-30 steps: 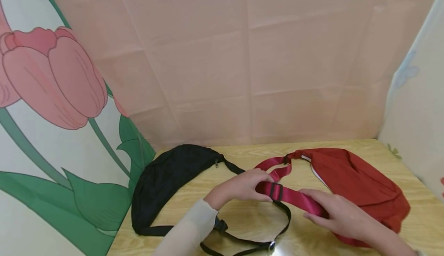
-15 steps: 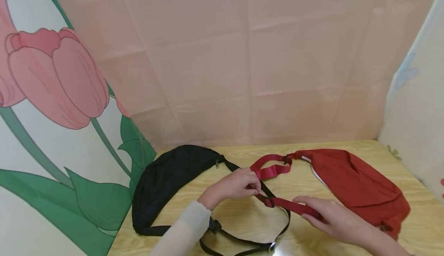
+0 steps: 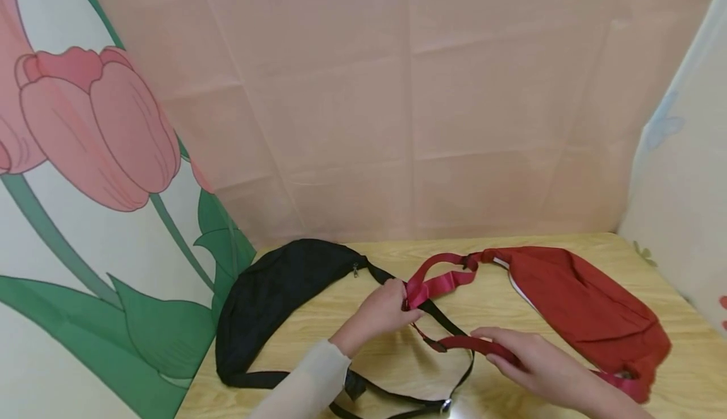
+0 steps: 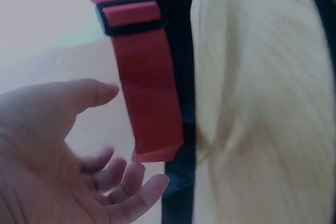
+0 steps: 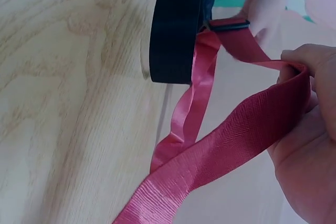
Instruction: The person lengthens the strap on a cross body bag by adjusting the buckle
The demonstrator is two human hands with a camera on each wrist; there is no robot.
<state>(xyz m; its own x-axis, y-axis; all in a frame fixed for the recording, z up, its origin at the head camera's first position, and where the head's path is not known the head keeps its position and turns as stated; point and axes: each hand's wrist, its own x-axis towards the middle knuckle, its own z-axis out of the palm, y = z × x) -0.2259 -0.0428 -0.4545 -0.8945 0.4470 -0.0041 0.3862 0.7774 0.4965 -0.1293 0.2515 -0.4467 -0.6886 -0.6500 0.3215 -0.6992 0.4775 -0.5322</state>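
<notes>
My right hand [image 3: 528, 362] pinches a red webbing strap [image 5: 252, 119] between thumb and fingers, as the right wrist view shows. The strap runs through a black slider buckle [image 4: 131, 18] and belongs to a red waist bag [image 3: 585, 305] on the right. My left hand [image 3: 380, 315] is beside the strap's folded end; in the left wrist view its thumb and loosely bent fingers stand apart from the strap. A loop of the red strap lies just beyond this hand in the head view. Behind the red strap passes the black strap [image 4: 181, 77] of a black waist bag [image 3: 284, 299].
Both bags lie on a wood-grain table [image 3: 318, 337]. A metal ring [image 3: 445, 405] sits on the black strap near the front. A pinkish cloth backdrop [image 3: 409, 103] stands behind, with a tulip-print panel [image 3: 96, 129] at left and a pale panel [image 3: 681, 179] at right.
My left hand has shifted left and down, away from the buckle it was holding near. The buckle and red strap have dropped lower; my right hand keeps its pinch and has moved slightly left.
</notes>
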